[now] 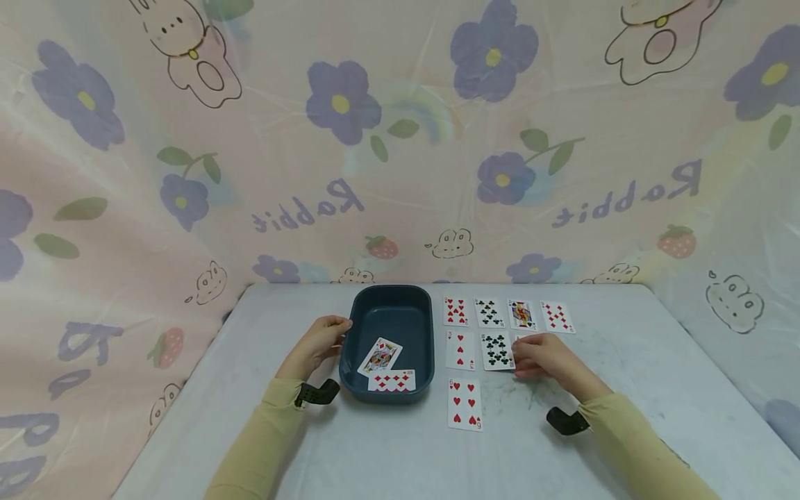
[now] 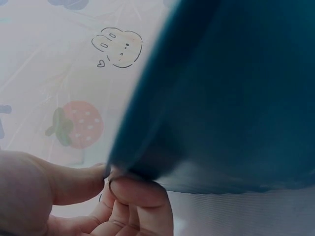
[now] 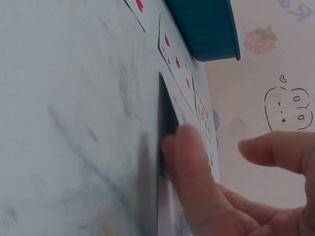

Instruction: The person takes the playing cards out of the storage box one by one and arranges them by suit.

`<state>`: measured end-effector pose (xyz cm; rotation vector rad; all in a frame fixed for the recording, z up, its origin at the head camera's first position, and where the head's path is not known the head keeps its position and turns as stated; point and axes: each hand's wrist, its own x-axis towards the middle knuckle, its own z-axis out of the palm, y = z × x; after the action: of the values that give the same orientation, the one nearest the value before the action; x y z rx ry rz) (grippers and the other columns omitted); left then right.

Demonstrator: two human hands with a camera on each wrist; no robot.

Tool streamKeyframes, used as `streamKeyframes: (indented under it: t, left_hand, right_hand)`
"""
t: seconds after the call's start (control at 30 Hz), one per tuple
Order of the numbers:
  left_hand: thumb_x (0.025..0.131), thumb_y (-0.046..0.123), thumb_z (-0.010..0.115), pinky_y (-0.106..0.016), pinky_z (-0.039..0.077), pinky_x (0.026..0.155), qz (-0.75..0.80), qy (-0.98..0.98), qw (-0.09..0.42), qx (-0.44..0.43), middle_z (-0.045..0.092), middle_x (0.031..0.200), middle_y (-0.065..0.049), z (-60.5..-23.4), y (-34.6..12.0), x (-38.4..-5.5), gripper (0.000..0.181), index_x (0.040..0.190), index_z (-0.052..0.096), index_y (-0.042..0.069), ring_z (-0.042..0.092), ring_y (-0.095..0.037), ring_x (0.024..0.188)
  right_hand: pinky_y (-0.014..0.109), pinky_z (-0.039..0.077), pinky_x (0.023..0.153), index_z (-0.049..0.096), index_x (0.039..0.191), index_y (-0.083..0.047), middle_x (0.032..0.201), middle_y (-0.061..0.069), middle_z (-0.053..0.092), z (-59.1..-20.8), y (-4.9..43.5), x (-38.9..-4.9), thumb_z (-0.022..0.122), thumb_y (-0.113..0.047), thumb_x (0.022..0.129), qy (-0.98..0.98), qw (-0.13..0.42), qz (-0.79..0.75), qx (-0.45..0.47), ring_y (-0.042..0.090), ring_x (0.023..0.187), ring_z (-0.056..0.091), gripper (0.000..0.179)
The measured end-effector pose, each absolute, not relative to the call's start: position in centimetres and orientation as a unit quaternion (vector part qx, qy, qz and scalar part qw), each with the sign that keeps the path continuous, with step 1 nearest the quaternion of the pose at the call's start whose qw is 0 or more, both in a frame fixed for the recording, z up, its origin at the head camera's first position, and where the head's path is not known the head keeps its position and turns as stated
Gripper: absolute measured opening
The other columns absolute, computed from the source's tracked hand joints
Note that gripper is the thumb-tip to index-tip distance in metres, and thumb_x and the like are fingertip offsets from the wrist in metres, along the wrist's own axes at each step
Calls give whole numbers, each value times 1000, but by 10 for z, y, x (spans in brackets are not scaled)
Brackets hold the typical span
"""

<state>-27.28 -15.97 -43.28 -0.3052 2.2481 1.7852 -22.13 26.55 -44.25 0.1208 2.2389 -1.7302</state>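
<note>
My left hand (image 1: 315, 347) pinches the left rim of a dark blue tray (image 1: 428, 347), thumb outside in the left wrist view. Two playing cards lie in the tray: a face card (image 1: 380, 356) and a red diamonds card (image 1: 392, 380). My right hand (image 1: 544, 355) is at the right edge of a black clubs card (image 1: 496, 351). In the right wrist view, its fingertips touch a card edge slightly raised off the table, and the thumb (image 3: 266, 150) stands apart from them. A white card corner shows beside this hand in the head view, the rest hidden.
Right of the tray, a back row holds a red hearts card (image 1: 456, 312), a clubs card (image 1: 489, 313), a face card (image 1: 521, 315) and a diamonds card (image 1: 557, 317). A three of hearts (image 1: 460, 351) and a six of hearts (image 1: 465, 404) lie nearer. A patterned curtain (image 1: 400, 173) hangs behind.
</note>
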Motion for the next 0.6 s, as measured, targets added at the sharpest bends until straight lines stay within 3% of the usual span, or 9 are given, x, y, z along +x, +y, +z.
streamKeyframes:
  t: [0.6]
  left_hand:
    - [100, 18, 52, -28, 48, 66, 610, 776, 126, -99, 56, 105, -16, -432, -160, -271, 30, 120, 55, -4, 54, -23, 84]
  right_hand:
    - [38, 55, 72, 41, 126, 20, 104, 28, 63, -425, 272, -212, 48, -18, 98, 811, 146, -564, 40, 29, 83, 68, 48]
